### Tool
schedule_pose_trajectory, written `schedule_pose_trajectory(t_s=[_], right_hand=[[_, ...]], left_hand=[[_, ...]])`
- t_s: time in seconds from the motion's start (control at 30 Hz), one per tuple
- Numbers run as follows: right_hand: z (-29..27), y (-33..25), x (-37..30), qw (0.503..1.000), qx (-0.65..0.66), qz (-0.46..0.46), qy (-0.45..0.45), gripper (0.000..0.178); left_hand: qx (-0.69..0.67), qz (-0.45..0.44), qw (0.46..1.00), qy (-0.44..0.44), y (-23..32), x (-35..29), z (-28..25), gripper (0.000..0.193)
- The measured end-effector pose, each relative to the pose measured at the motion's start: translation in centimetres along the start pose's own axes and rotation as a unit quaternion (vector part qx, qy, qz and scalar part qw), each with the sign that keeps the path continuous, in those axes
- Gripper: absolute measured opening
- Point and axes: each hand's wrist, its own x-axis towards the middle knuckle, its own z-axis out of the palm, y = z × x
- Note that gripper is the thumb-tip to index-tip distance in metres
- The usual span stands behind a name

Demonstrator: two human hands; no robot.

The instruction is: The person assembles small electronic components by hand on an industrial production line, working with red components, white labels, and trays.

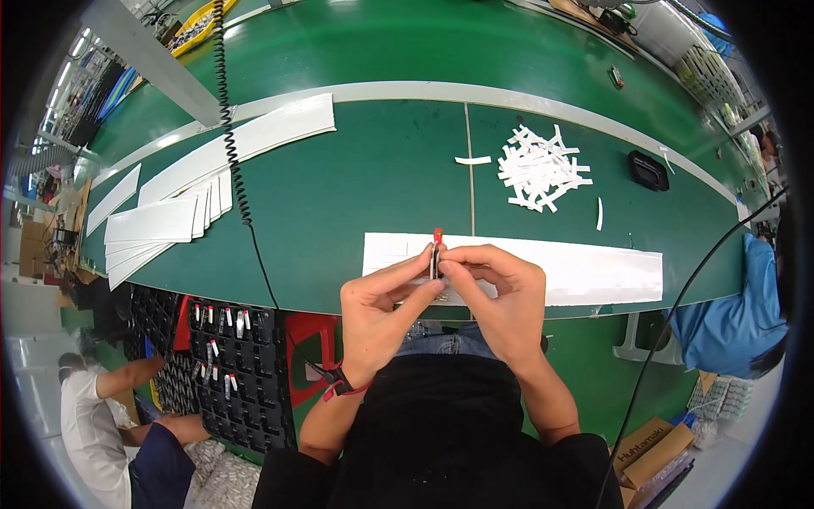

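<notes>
Between my fingertips stands a small slim stick-shaped piece with a red top end (pixel 437 235) and a dark and pale body. My left hand (pixel 377 318) pinches it from the left with thumb and forefinger. From the other side my right hand (pixel 502 305) grips the same piece, thumb and forefinger closed on it. Both hands are above a long white sheet (pixel 585 271) lying along the table's near edge. The lower part of the piece is partly hidden by my fingers.
A heap of short white strips (pixel 543 170) lies beyond my right hand, near a small black tray (pixel 649 171). White sheets (pixel 153 222) fan out at left. A coiled black cable (pixel 229 127) hangs there. Below, a black moulded tray (pixel 246 422) holds several red-and-white-ended pieces; a person (pixel 93 416) sits beside it.
</notes>
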Motion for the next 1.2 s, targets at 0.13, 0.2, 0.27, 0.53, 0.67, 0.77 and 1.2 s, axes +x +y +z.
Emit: schedule_pose_trajectory(t_s=[0.13,0.2,0.27,0.53,0.67,0.77,1.2], right_hand=[[-0.2,0.0,-0.1,1.0,0.001,0.006,0.002,0.013],[-0.3,0.0,-0.1,1.0,0.0,0.003,0.002,0.013],[-0.3,0.2,-0.1,1.0,-0.004,0.003,0.002,0.013],[-0.4,0.7,-0.1,1.0,-0.014,-0.024,-0.01,0.014],[-0.7,0.2,0.1,0.995,0.067,0.062,-0.03,0.014],[-1.3,0.7,0.4,0.988,0.106,0.106,-0.047,0.013],[-1.5,1.0,0.1,0.985,0.122,0.116,-0.05,0.013]], left_hand=[[0.013,-0.001,1.0,0.009,0.1,-0.1,0.3,0.04],[0.02,-0.001,1.0,0.008,0.1,-0.1,0.4,0.04],[0.015,-0.021,1.0,0.01,-0.1,-0.1,0.4,0.04],[0.001,-0.028,1.0,0.005,0.4,-0.2,0.4,0.041],[0.014,-0.03,0.999,-0.007,0.5,-0.2,0.4,0.04],[0.021,-0.022,0.999,-0.009,0.5,-0.2,0.3,0.04],[0.034,-0.023,0.999,-0.025,0.6,-0.3,0.3,0.039]])
